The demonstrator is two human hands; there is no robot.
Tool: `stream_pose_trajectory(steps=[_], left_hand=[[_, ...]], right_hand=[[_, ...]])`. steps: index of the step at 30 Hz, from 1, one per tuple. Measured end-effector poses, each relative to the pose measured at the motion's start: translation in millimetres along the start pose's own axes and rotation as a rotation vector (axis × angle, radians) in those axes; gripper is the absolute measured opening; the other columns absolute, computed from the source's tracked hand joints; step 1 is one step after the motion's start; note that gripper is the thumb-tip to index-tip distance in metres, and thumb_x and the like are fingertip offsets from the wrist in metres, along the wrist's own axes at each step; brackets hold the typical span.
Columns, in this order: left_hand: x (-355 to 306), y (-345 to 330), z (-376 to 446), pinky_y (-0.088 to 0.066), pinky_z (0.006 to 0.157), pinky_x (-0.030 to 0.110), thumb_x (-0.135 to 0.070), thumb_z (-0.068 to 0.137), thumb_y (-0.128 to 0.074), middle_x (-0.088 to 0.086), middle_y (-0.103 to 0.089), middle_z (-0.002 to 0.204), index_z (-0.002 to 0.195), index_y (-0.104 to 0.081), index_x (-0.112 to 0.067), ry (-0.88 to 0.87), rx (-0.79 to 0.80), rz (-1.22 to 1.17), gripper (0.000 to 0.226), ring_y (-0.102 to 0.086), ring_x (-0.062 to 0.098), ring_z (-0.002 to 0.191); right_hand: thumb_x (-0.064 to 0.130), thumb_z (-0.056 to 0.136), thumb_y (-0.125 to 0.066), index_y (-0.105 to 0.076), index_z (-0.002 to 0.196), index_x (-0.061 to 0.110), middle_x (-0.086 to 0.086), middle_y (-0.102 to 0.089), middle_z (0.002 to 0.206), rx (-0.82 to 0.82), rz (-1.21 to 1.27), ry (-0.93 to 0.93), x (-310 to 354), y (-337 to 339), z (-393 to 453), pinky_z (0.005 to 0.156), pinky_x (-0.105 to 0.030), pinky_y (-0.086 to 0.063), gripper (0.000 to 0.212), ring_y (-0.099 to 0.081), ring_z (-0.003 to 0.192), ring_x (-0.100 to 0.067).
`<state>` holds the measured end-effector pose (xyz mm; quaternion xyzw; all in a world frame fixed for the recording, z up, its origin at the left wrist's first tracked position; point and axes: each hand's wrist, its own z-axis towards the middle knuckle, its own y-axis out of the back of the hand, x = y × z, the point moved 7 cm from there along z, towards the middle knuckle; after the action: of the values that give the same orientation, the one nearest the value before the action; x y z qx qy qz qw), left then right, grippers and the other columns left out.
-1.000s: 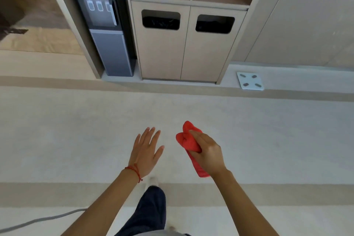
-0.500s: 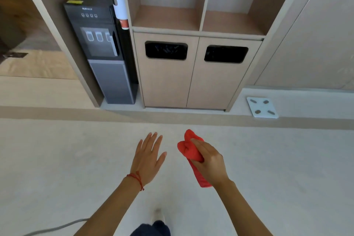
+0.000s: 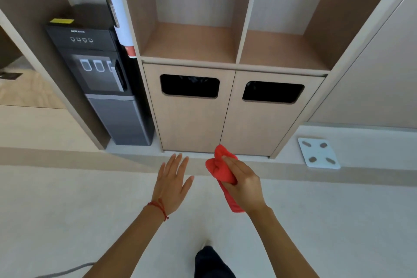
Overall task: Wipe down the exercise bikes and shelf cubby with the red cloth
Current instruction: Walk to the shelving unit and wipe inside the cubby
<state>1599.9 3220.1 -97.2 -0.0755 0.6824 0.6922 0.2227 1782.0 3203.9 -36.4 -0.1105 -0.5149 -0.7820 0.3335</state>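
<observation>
My right hand (image 3: 244,184) grips a bunched red cloth (image 3: 220,169), with one end hanging down below my palm. My left hand (image 3: 172,184) is held out flat beside it, fingers spread, holding nothing; a red string circles its wrist. Ahead stands a wooden shelf unit with two open cubbies, a left cubby (image 3: 191,40) and a right cubby (image 3: 284,47), both bare inside. No exercise bike is in view.
Under the cubbies are two cabinet doors with dark bin slots (image 3: 189,86). A black water dispenser (image 3: 101,74) stands to the left. A white bathroom scale (image 3: 318,153) lies on the floor at right. A grey cable (image 3: 67,272) runs along the floor at lower left.
The shelf unit has grown larger and slid lower in view as I walk toward it. Both hands keep the same pose, the cloth still held.
</observation>
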Motion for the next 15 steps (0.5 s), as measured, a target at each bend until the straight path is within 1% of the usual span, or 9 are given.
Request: stream_pose_trajectory(steps=[2, 6, 8, 11, 15], left_hand=[[-3, 2, 33, -0.007, 0.112, 0.041, -0.068, 0.077, 0.013, 0.015, -0.025, 0.150, 0.140, -0.025, -0.012, 0.018, -0.016, -0.011, 0.092, -0.014, 0.029, 0.140], [-4, 9, 88, -0.011, 0.112, 0.044, -0.067, 0.079, 0.010, 0.015, -0.029, 0.149, 0.139, -0.029, -0.011, 0.036, -0.033, -0.017, 0.090, -0.018, 0.030, 0.140], [0, 12, 109, -0.012, 0.112, 0.045, -0.067, 0.080, 0.009, 0.016, -0.028, 0.149, 0.139, -0.029, -0.010, 0.051, -0.042, -0.022, 0.090, -0.018, 0.031, 0.140], [8, 14, 143, -0.013, 0.113, 0.045, -0.066, 0.080, 0.010, 0.015, -0.025, 0.150, 0.140, -0.025, -0.011, 0.055, -0.041, -0.009, 0.088, -0.015, 0.030, 0.140], [22, 18, 195, -0.013, 0.115, 0.047, -0.064, 0.080, 0.009, 0.014, -0.023, 0.151, 0.141, -0.022, -0.012, 0.043, -0.037, -0.003, 0.086, -0.011, 0.028, 0.141]], right_hand=[[0.010, 0.070, -0.072, -0.064, 0.114, 0.005, -0.011, -0.068, 0.111, 0.013, 0.011, 0.012, -16, -1, 32, 0.071, -0.044, -0.057, 0.046, -0.065, 0.097, -0.028], [0.014, 0.071, -0.069, -0.065, 0.112, 0.003, -0.013, -0.069, 0.109, 0.005, 0.013, 0.077, -38, -2, 92, 0.073, -0.045, -0.057, 0.042, -0.066, 0.096, -0.028], [0.011, 0.072, -0.073, -0.065, 0.112, 0.002, -0.014, -0.068, 0.109, 0.009, 0.033, 0.092, -48, -5, 116, 0.074, -0.045, -0.056, 0.042, -0.065, 0.097, -0.029], [0.003, 0.067, -0.080, -0.065, 0.111, 0.001, -0.016, -0.068, 0.109, 0.010, 0.039, 0.121, -63, -12, 150, 0.074, -0.046, -0.056, 0.047, -0.066, 0.096, -0.029], [0.001, 0.065, -0.080, -0.065, 0.110, 0.001, -0.016, -0.069, 0.107, -0.011, 0.025, 0.130, -81, -30, 197, 0.074, -0.046, -0.057, 0.048, -0.066, 0.095, -0.029]])
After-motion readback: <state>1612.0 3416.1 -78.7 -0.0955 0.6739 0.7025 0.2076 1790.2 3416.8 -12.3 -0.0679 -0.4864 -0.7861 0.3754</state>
